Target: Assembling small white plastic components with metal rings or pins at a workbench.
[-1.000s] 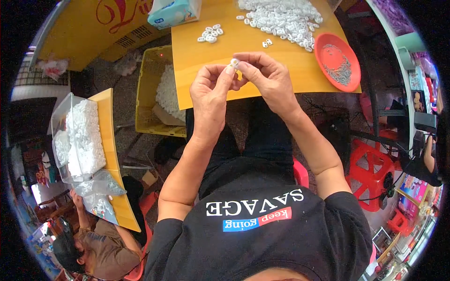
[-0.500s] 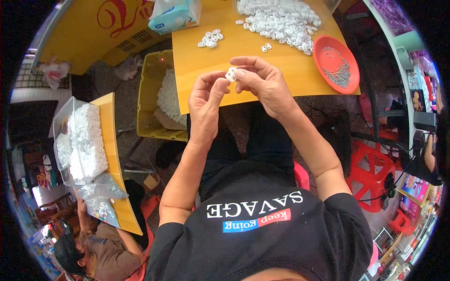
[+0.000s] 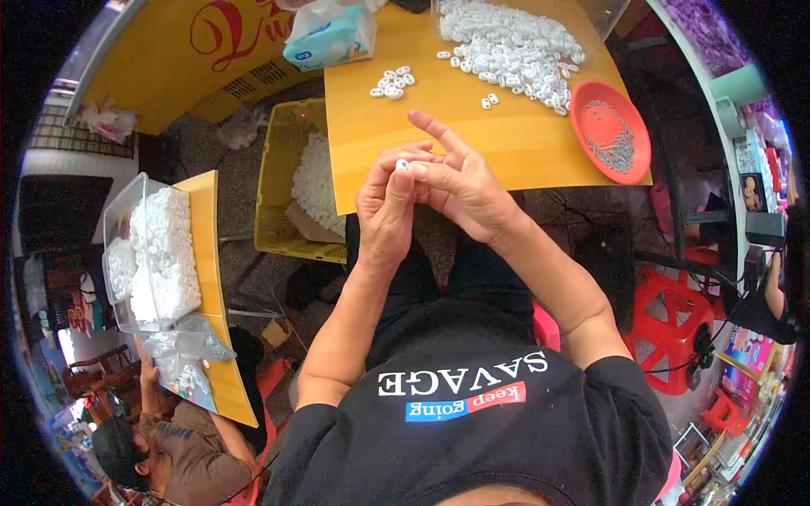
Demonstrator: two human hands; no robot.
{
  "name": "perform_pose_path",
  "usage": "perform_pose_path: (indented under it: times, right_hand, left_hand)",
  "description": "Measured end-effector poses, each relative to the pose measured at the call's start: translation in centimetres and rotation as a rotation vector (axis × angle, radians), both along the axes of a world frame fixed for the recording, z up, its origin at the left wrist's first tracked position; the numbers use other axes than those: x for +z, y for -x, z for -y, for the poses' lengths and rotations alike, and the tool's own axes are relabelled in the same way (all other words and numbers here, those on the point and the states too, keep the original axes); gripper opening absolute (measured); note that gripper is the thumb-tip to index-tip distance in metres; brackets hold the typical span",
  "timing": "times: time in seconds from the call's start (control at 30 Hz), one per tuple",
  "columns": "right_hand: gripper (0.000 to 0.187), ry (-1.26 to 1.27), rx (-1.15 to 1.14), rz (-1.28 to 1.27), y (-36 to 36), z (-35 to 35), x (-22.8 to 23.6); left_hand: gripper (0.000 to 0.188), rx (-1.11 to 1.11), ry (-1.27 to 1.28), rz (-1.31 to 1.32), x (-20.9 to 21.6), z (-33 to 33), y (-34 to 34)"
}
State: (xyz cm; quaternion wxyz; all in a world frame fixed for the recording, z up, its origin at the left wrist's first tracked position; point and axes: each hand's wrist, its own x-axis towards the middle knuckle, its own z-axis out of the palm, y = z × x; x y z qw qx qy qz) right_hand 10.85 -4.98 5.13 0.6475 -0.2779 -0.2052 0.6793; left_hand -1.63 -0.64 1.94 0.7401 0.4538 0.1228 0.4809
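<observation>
Just in front of the table's near edge, both of my hands meet around a small white plastic piece with holes. My left hand pinches it between thumb and fingers, which cover most of it. My right hand presses its thumb against the piece, with the index finger stretched out toward the table. Whether a metal pin sits in the piece cannot be made out. Beyond the hands, a small group of similar white two-holed pieces lies on the yellow table. A large heap of them spreads farther back.
At the table's right, a red plate holds small metal pins. A tissue pack stands at the back left. Below the table's left side is a yellow crate with white pieces. Another person sits at a side table, lower left.
My hands have drawn closer together and nearer to me. The white piece has been turned and is now mostly covered. My right index finger has stretched out away from it.
</observation>
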Motion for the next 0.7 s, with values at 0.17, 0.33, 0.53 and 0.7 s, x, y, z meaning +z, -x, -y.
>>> perform_pose_path:
  times: [0.17,0.33,0.53,0.7]
  right_hand:
    - [0.073,-0.016,0.010,0.010,0.5,-0.1,0.3]
    - [0.048,-0.063,0.030,0.610,-2.1,-0.8,-0.3]
    - [0.019,-0.118,-0.476,1.586,-11.2,-1.9,-2.2]
    - [0.016,-0.086,-0.487,1.928,-14.5,-2.7,-4.8]
  left_hand:
    - [0.018,-0.041,0.094,0.030,0.3,-0.5,0.8]
    - [0.018,0.198,-0.055,-0.331,1.2,-2.5,3.2]
    - [0.044,0.635,-0.183,-0.772,-1.8,-7.6,8.6]
    - [0.050,0.690,-0.111,-0.769,-1.7,-6.8,8.7]
